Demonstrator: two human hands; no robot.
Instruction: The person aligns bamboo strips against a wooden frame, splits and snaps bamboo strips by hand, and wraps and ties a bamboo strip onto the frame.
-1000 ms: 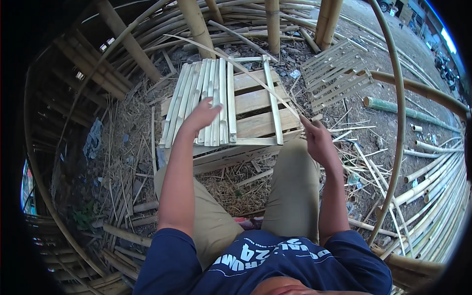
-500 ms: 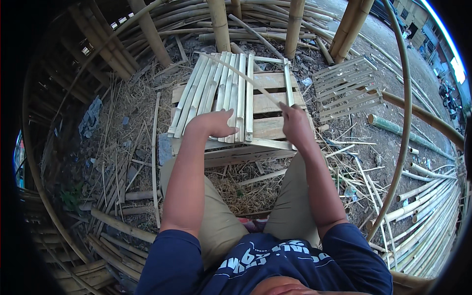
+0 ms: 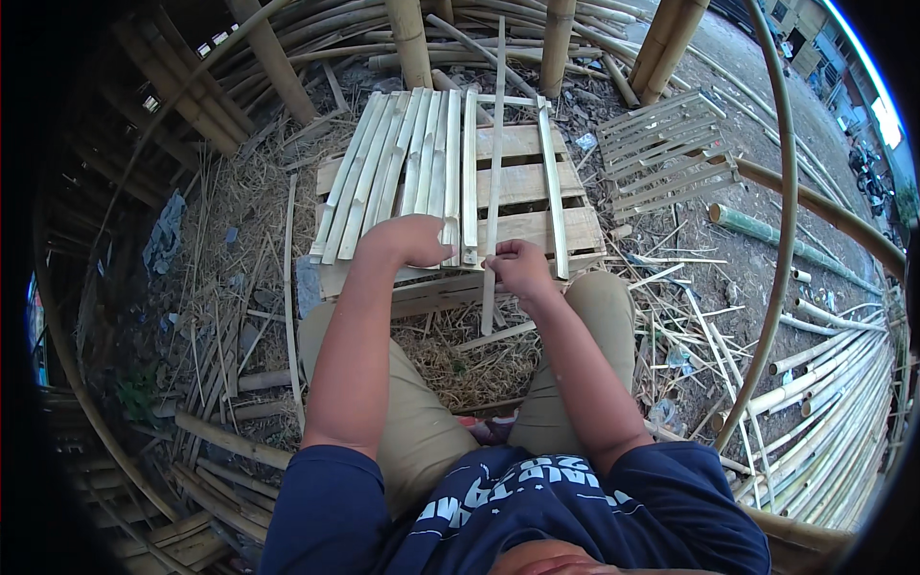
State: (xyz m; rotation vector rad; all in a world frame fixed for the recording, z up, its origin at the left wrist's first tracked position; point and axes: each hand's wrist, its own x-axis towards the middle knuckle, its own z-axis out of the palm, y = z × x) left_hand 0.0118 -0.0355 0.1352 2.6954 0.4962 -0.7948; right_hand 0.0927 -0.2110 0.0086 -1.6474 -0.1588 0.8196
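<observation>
Resting palm-down on the near ends of the laid bamboo slats [image 3: 407, 172], the left hand [image 3: 414, 240] is seen with its fingers curled loosely over them, pressing rather than clasping. The right hand [image 3: 517, 266] is closed around the lower part of a single long bamboo slat [image 3: 496, 144], which is held lengthwise just beside the laid row, its far end reaching past the wooden pallet [image 3: 522, 182] toward the upright bamboo poles [image 3: 559, 43].

About eight or nine split slats are already set side by side across the left half of the pallet, touching one another, with a thin cross strip [image 3: 508, 100] visible near their far ends. One more slat [image 3: 551, 192] lies apart on the right, with bare pallet boards showing between it and the row. From this, the panel is judged to be roughly half laid: the left portion is filled, the slat in hand is not yet seated against its neighbour, and the right portion is left to be covered. Whether the laid slats are fastened cannot be told.

A finished lattice panel [image 3: 671, 144] is seen on the ground to the right of the pallet, and offcuts and shavings [image 3: 470, 359] are scattered between the knees.
</observation>
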